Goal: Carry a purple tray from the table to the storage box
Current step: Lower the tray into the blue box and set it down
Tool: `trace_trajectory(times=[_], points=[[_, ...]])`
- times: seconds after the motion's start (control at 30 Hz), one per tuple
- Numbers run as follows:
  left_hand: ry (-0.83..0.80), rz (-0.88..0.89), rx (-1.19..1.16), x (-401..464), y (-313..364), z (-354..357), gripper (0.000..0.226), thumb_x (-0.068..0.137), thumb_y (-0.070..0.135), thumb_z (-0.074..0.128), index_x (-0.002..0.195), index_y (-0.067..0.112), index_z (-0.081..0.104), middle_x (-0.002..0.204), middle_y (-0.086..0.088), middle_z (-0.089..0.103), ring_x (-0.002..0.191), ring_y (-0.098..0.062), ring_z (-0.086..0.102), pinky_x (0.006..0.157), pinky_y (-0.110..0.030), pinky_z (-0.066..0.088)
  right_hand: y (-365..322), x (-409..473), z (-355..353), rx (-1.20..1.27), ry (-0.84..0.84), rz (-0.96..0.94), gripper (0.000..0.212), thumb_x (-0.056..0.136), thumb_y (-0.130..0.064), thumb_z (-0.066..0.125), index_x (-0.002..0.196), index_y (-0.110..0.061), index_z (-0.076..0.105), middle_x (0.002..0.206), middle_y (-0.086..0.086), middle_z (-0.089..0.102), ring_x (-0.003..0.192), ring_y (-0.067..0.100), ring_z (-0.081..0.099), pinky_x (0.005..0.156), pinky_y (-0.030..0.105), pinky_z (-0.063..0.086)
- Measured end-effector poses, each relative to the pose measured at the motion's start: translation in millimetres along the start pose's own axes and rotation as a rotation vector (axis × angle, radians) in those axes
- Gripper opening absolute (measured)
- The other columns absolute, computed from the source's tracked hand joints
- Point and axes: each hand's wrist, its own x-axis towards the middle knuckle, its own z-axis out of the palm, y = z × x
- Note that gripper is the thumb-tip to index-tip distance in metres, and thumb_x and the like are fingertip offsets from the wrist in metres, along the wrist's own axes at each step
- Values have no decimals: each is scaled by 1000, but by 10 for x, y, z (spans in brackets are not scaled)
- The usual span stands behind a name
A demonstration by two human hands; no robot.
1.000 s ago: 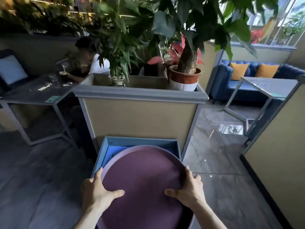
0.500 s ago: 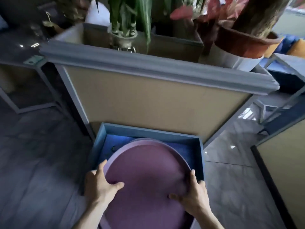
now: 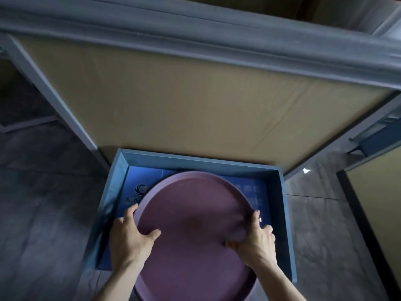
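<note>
A round purple tray (image 3: pixel 193 216) fills the lower middle of the view, held over the open blue storage box (image 3: pixel 280 192) on the floor. Its far edge dips inside the box's walls while its near edge juts out over the box's front. My left hand (image 3: pixel 128 237) grips the tray's left rim, thumb on top. On the right rim sits my right hand (image 3: pixel 253 237), thumb on the tray's surface and fingers curled over the edge. The box's blue printed bottom shows beyond the tray.
The box stands against a tan planter wall (image 3: pixel 195 109) with a grey ledge (image 3: pixel 217 40) overhanging it. Dark tiled floor (image 3: pixel 43 213) lies to both sides. A second tan partition (image 3: pixel 377 203) stands at the right, and grey table legs (image 3: pixel 28 124) at the far left.
The view has tilted down and closed in on the box. The tray has dropped lower, its far edge now inside the box walls. Both hands keep their grip on the rim.
</note>
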Motion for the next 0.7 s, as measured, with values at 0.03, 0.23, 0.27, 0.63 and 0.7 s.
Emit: trace_trajectory(times=[0.03,0.23,0.27,0.63,0.7], points=[[12,1,-4,11,-5,18,94,57,32,93,138,24,47,116,-15,59,114,-35,56,91,-47,47,-16,20,9,1,-2,3,134,64,-53,87,158,-21,-3,137,21,37,130,41,39,103,44,42],[68,22,-20,40,-72,58,93,54,31,94,135,23,49,120,-17,59,116,-38,52,93,-51,47,-45,65,34,5,8,17,127,69,-53,86,158,-22,0,140,22,38,132,40,38,105,43,40],[84,27,-8,59,-83,52,92,53,32,94,134,23,50,119,-17,60,117,-38,50,94,-52,46,-49,71,34,10,7,10,126,70,-53,85,158,-23,1,141,22,38,132,40,38,105,43,40],[78,33,44,163,-107,100,92,52,37,94,131,22,49,120,-16,63,117,-39,52,98,-52,46,-33,108,71,-1,66,-9,120,72,-47,86,159,-25,6,136,20,44,129,38,41,105,43,40],[92,42,41,156,-115,99,92,52,38,94,131,22,49,120,-16,63,117,-38,51,96,-52,46,-30,123,68,-5,74,-22,120,72,-46,86,159,-25,7,136,20,45,128,38,43,105,42,40]])
